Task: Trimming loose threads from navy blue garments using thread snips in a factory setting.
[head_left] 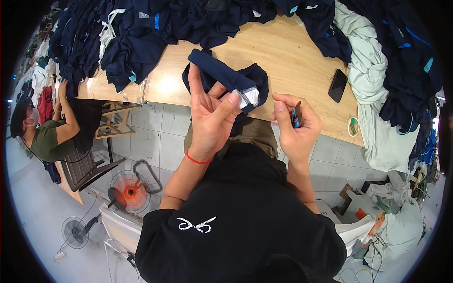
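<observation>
My left hand [210,115] holds a navy garment piece [217,70] up at the near edge of the table. The forefinger is stretched out inside a folded band of the cloth, and the thumb presses by a white patch [249,97] with dark stitching along its side. To the right, apart from the cloth, is my right hand [299,127], thumb and forefinger brought together. Tucked in its curled fingers is a pair of small thread snips [297,116] with a blue part, mostly hidden by the hand. Whether a thread is between the fingertips is too small to tell.
Heaps of navy garments [198,23] line the table's [283,47] far side. Pale green cloth [365,61] hangs over the right end, near a black phone [337,86] and a small round container [353,126]. A co-worker [56,132] sits at left; fans [130,191] stand behind.
</observation>
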The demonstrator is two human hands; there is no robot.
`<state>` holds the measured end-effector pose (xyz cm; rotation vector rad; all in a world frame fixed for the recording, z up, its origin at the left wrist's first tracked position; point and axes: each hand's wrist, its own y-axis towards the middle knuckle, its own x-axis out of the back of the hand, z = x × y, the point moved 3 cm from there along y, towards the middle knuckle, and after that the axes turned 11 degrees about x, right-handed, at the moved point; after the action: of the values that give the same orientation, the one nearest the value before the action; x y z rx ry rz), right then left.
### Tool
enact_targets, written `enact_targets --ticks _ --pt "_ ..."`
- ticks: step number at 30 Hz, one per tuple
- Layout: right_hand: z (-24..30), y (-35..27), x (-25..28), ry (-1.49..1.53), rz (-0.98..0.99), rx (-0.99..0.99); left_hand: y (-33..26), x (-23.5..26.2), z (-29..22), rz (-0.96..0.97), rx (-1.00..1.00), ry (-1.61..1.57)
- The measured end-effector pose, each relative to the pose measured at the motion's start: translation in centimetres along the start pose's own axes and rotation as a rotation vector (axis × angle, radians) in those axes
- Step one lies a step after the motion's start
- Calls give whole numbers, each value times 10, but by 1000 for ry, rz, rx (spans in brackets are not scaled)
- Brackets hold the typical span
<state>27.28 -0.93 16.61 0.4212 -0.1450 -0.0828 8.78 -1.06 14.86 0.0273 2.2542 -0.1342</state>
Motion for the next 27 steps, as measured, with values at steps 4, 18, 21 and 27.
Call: enact_targets --ticks 4,18,21,27 --pt "0 1 -2 25 -32 22 -2 -3 -1 -7 2 59" --pt "-3 -2 -6 19 252 61 2 -8 -4 -54 -43 176" --pt "-1 -1 -8 -31 280 115 1 -6 -3 -50 -59 198" --pt "-3 -2 -7 -59 199 136 2 -7 -5 -35 -59 230"
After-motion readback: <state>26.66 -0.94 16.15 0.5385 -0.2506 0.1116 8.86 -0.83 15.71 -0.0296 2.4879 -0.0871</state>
